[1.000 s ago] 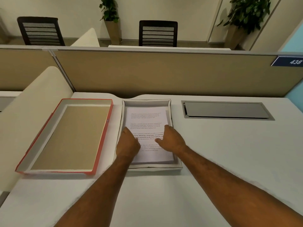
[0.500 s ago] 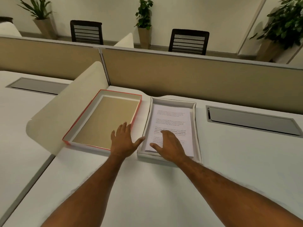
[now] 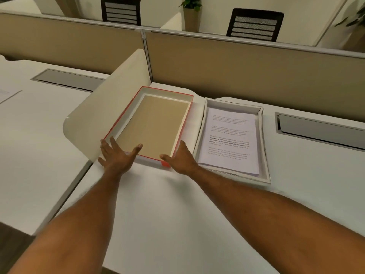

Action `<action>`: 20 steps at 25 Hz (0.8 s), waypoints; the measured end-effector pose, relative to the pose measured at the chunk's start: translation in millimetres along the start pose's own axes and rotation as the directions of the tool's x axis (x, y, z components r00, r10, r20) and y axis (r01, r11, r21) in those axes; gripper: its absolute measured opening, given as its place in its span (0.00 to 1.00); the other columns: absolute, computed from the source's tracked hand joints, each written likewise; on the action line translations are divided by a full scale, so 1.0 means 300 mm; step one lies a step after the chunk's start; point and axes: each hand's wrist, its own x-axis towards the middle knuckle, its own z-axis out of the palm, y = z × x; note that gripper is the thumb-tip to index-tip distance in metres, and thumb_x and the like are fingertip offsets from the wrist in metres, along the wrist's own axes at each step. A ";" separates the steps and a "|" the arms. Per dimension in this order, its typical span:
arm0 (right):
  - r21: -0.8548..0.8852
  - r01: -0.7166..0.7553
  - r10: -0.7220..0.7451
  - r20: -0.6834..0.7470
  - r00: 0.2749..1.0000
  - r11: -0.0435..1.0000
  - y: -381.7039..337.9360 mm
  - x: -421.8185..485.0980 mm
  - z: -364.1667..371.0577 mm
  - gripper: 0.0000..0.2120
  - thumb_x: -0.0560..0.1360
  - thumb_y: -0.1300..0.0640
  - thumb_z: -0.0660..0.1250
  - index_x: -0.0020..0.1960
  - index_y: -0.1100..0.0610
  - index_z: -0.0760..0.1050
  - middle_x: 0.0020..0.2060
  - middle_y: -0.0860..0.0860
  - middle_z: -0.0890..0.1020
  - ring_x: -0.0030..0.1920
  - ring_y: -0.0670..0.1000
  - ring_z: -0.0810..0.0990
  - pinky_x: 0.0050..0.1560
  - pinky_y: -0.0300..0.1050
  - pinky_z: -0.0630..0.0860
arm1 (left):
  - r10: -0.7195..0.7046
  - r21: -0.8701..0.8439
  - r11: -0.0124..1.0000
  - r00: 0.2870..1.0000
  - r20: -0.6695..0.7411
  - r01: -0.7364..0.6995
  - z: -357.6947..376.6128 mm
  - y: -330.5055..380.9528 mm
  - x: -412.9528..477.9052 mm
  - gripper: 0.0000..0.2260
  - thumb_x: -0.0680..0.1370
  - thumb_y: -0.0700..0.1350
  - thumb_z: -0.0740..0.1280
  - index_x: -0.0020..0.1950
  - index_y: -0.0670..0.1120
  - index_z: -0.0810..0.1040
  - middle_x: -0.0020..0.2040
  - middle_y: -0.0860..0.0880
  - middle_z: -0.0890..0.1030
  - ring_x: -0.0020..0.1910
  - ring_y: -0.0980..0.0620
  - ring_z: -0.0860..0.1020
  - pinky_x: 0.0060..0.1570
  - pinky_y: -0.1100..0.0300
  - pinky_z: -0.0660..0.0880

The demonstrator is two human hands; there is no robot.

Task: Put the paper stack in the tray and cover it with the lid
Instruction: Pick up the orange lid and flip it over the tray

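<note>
the paper stack (image 3: 229, 141) is laid flat inside the white tray (image 3: 264, 147), on the white surface (image 3: 177, 224); printed lines are seen on the top sheet. the tray is open on top. just beside it on the left, with a narrow strip of surface between them, the lid (image 3: 150, 125) is placed upside down, so that its brown inside and its red outer edge are shown.

the left hand (image 3: 116, 157) is held at the near left corner of the lid, with the fingers (image 3: 113, 141) spread wide and the thumb laid over the near rim. the right hand (image 3: 181, 157) is held at the near right corner, also spread wide, with the thumb pointed along the near edge and the other fingers stretched along the right wall of the lid. nothing is gripped by either hand; whether the palms are touching the lid cannot be told for sure.

close to the left side of the lid, a cream curved divider (image 3: 106, 111) is standing upright, and the left hand is placed just in front of its near end. behind the lid and the tray a tan partition (image 3: 237, 66) is set across the surface. a grey cable hatch (image 3: 320, 128) is seen to the right of the tray, apart from it, and another one (image 3: 67, 80) on the neighbouring desk at the left. two dark chairs (image 3: 254, 24) and a potted plant (image 3: 190, 14) are seen beyond the partition.
</note>
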 end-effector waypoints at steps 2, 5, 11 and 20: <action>0.038 -0.094 0.092 0.028 0.995 0.995 -0.001 0.016 0.030 0.43 0.70 0.42 0.73 0.71 0.62 0.56 0.71 0.58 0.68 0.70 0.59 0.70 0.64 0.49 0.70 | -0.045 -0.048 0.998 0.999 0.028 0.046 -0.024 -0.032 0.014 0.62 0.59 0.81 0.56 0.79 0.45 0.36 0.80 0.41 0.39 0.80 0.42 0.41 0.74 0.35 0.45; -0.012 -0.153 0.154 0.065 0.986 0.988 0.015 0.027 0.059 0.40 0.70 0.41 0.73 0.69 0.63 0.58 0.68 0.58 0.71 0.67 0.59 0.72 0.60 0.49 0.71 | -0.043 -0.078 0.996 0.997 0.060 0.047 -0.042 -0.060 0.044 0.66 0.58 0.77 0.66 0.78 0.44 0.34 0.81 0.42 0.40 0.80 0.43 0.42 0.73 0.35 0.47; 0.082 -0.109 0.107 0.027 0.994 0.991 0.016 0.047 0.101 0.31 0.74 0.47 0.70 0.71 0.57 0.62 0.66 0.54 0.77 0.64 0.58 0.77 0.61 0.47 0.73 | -0.021 -0.320 0.947 0.999 -0.037 0.008 -0.022 -0.066 0.085 0.69 0.54 0.66 0.79 0.79 0.42 0.40 0.79 0.39 0.48 0.79 0.40 0.51 0.74 0.44 0.58; 0.279 -0.078 0.113 -0.111 0.987 0.957 0.016 0.027 0.029 0.21 0.77 0.58 0.64 0.70 0.55 0.69 0.64 0.52 0.79 0.63 0.54 0.78 0.64 0.50 0.74 | -0.034 -0.635 0.744 0.936 -0.351 -0.211 -0.067 0.096 0.071 0.54 0.66 0.46 0.80 0.79 0.41 0.45 0.76 0.39 0.52 0.71 0.44 0.64 0.64 0.50 0.71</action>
